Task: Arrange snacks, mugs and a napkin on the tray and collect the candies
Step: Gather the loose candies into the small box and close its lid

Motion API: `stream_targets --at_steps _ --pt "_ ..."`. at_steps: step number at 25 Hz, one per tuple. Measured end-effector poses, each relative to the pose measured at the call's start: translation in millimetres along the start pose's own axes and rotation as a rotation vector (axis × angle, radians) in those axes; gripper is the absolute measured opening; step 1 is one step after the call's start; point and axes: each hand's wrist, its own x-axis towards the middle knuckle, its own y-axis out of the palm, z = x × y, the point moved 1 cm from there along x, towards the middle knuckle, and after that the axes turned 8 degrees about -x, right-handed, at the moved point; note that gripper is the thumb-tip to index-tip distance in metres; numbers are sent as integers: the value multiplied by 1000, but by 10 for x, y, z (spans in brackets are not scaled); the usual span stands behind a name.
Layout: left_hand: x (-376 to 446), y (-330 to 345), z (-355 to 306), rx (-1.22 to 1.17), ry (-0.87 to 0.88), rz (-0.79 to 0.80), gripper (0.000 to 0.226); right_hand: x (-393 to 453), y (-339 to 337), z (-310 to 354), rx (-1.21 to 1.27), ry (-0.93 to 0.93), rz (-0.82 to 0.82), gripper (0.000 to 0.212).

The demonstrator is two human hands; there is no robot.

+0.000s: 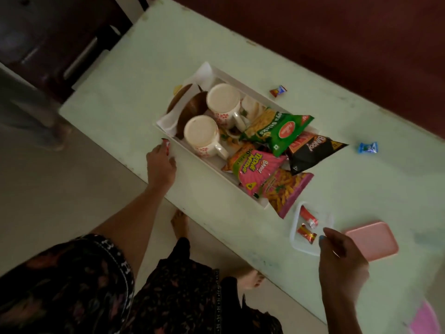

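Beside the tray (218, 71), left hand (160, 165) pinches a red candy (166, 143); right hand (342, 256) pinches a blue candy (322, 238) over the box (294, 239). Candy-collecting step; likely next: release into the box.

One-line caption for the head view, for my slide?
Left hand picks a candy beside the loaded tray; right hand hovers at the candy container.

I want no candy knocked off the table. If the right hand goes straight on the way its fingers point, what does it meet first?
Probably the clear container: the right hand hovers at its near edge, fingers aimed over the rim toward the red candies inside. Height above it is unclear.
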Motion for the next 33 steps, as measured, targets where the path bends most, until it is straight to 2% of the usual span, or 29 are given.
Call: stream_targets --at_steps 3,5,7,11,14,16,19,22,25,29,31,33 --pt "-249 60 -51 -53 86 -39 33 25 -13 -3 12 4 -1 21" --pt "-567 115 -170 -136 141 -2 28 55 -32 -24 26 6 -8 21" --pt "-982 151 -303 -219 210 76 23 72 -29 -55 30 10 -5 20" --pt "-1946 169 -722 -432 295 346 18 106 -53 -153 27 19 17 18" --pt "-2392 246 -1252 -584 383 410 22 170 -71 -230 42 45 24 19" --pt "-2462 365 -1596 -641 423 411 28 198 -71 -260 57 57 24 19" --pt "-2378 559 -1961 -604 429 441 30 283 -77 -239 98 36 2 18" --pt "-2268 656 -2079 -551 408 450 30 490 -88 -103 123 -44 -41 17" --pt "-2204 639 -2102 -628 390 397 22 896 -71 96 -9 -120 -119 18" --pt "-2170 617 -2085 -744 276 412 15 1539 112 411 -220 -246 86 50" --pt "-2154 617 -2066 -759 288 417 16 1794 191 579 -370 -336 129 67" --pt "-2185 604 -2057 -781 266 446 16 1952 239 664 -453 -391 155 73"
